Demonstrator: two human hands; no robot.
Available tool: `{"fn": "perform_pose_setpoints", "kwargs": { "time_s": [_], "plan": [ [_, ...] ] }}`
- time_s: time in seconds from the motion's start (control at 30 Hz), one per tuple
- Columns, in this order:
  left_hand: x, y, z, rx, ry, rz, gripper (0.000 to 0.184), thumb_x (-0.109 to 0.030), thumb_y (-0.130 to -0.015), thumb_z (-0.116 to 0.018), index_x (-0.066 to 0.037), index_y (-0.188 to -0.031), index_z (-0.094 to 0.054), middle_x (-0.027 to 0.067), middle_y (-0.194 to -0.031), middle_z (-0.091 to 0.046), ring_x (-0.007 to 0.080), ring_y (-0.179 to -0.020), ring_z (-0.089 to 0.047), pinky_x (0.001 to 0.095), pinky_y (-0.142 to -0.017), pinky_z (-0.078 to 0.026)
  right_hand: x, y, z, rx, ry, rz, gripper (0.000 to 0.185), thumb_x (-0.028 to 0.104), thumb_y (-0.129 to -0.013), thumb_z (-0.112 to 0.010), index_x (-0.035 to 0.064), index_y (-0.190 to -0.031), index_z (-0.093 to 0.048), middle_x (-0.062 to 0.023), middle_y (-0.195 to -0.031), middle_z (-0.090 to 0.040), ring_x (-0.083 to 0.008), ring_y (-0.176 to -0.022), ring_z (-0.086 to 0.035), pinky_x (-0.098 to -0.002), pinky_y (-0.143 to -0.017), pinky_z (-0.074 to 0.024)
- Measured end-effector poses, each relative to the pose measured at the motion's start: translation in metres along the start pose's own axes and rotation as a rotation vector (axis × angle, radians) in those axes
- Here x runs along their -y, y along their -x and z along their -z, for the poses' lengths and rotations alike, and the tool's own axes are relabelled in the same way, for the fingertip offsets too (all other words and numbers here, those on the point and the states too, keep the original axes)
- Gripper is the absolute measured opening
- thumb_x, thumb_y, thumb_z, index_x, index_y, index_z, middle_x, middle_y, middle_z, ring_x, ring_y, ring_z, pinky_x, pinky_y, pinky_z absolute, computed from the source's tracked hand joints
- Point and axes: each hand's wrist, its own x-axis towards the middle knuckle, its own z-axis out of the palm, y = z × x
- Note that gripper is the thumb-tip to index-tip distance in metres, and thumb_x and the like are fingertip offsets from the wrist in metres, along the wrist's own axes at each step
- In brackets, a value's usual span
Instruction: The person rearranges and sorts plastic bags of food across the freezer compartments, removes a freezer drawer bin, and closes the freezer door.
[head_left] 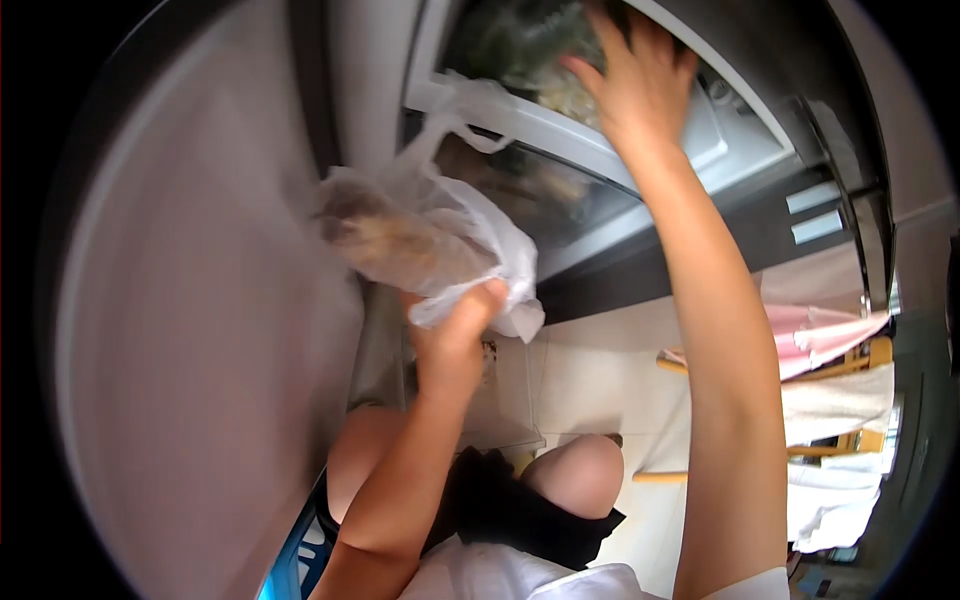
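Note:
My left hand [455, 325] is closed round a white plastic bag [510, 255] with brownish contents showing through; blur hides what they are. The bag's loose handles hang towards the upper edge of a fridge drawer. My right hand [640, 90] reaches into the upper fridge compartment [555, 135], its fingers spread. Close to its fingertips lie green, leafy-looking contents [510, 45] and something pale yellow [567, 98], both blurred. Whether the fingers touch them I cannot tell.
The open fridge door [200, 330] stands along my left side. Below the upper compartment is a clear-fronted drawer [540, 195] with blurred contents. A clear bin [500, 400] stands on the tiled floor [600, 350] by my knees. Wooden chairs [875, 355] with cloths are at right.

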Motion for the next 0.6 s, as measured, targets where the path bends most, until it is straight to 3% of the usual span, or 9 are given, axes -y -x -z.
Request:
{"fn": "perform_pose_setpoints", "kwargs": {
  "time_s": [0.03,0.07,0.13,0.2,0.4,0.5,0.53,0.6],
  "plan": [
    [0.006,-0.002,0.007,0.011,-0.015,0.015,0.049,-0.007,-0.072,-0.069,-0.003,-0.119,-0.053,0.0059,-0.109,-0.058,0.0181,-0.099,-0.056,0.0326,-0.089,-0.045,0.005,-0.003,-0.005,-0.047,0.029,-0.025,0.055,0.041,-0.087,-0.064,0.0153,-0.135,-0.053,-0.0124,-0.140,-0.049,-0.0308,-0.131,-0.042,-0.0517,-0.111,-0.0280],
    [0.008,-0.002,0.006,-0.023,0.022,-0.011,0.034,-0.011,-0.077,-0.065,0.000,-0.110,-0.060,0.0065,-0.104,-0.063,0.0190,-0.097,-0.060,0.0342,-0.088,-0.046,0.007,-0.006,-0.014,-0.092,0.054,-0.049,0.051,0.042,-0.090,-0.060,0.0151,-0.133,-0.053,-0.0126,-0.136,-0.051,-0.0309,-0.130,-0.042,-0.0507,-0.111,-0.0300],
    [0.016,-0.005,0.018,-0.015,0.035,0.025,0.034,-0.013,-0.079,-0.064,0.001,-0.109,-0.061,0.0076,-0.106,-0.063,0.0192,-0.098,-0.060,0.0347,-0.088,-0.046,0.012,-0.014,-0.025,-0.054,-0.036,-0.132,0.057,0.044,-0.083,-0.067,0.0199,-0.134,-0.054,-0.0121,-0.136,-0.050,-0.0298,-0.132,-0.039,-0.0514,-0.113,-0.0232],
    [0.013,-0.003,0.014,0.012,0.003,0.030,0.033,-0.017,-0.080,-0.062,0.002,-0.107,-0.061,0.0084,-0.106,-0.063,0.0193,-0.097,-0.060,0.0346,-0.088,-0.045,0.027,-0.020,-0.001,0.093,0.029,-0.186,0.058,0.042,-0.084,-0.066,0.0190,-0.135,-0.054,-0.0115,-0.134,-0.052,-0.0289,-0.130,-0.041,-0.0493,-0.111,-0.0259],
    [0.018,0.004,0.015,0.041,0.001,0.097,0.034,-0.016,-0.080,-0.062,0.002,-0.108,-0.060,0.0084,-0.105,-0.063,0.0209,-0.097,-0.060,0.0357,-0.086,-0.047,0.014,-0.010,-0.005,0.021,-0.061,-0.015,0.064,0.041,-0.080,-0.069,0.0127,-0.135,-0.054,-0.0157,-0.132,-0.052,-0.0297,-0.128,-0.042,-0.0497,-0.112,-0.0243],
    [0.020,0.004,0.003,0.025,0.023,0.028,0.037,-0.011,-0.078,-0.063,0.000,-0.114,-0.058,0.0073,-0.105,-0.062,0.0198,-0.097,-0.060,0.0348,-0.087,-0.047,0.019,-0.006,0.028,0.010,-0.214,-0.111,0.058,0.017,-0.076,-0.070,0.0014,-0.128,-0.052,-0.0208,-0.128,-0.052,-0.0361,-0.122,-0.047,-0.0476,-0.107,-0.0350],
    [0.019,0.003,0.001,0.027,0.016,0.007,0.040,-0.009,-0.078,-0.063,0.000,-0.116,-0.057,0.0069,-0.106,-0.062,0.0193,-0.098,-0.059,0.0343,-0.087,-0.047,0.023,-0.005,0.038,-0.129,-0.308,-0.061,0.056,0.009,-0.072,-0.068,-0.0007,-0.125,-0.052,-0.0218,-0.125,-0.052,-0.0386,-0.118,-0.049,-0.0468,-0.105,-0.0380],
    [0.014,0.002,-0.002,0.032,-0.055,0.065,0.054,-0.010,-0.071,-0.070,-0.002,-0.120,-0.050,0.0068,-0.110,-0.056,0.0189,-0.101,-0.054,0.0327,-0.091,-0.043,0.028,-0.010,0.043,-0.056,-0.473,0.066,0.056,0.015,-0.072,-0.070,0.0004,-0.124,-0.053,-0.0201,-0.123,-0.054,-0.0362,-0.120,-0.049,-0.0462,-0.107,-0.0369]
  ]
}}
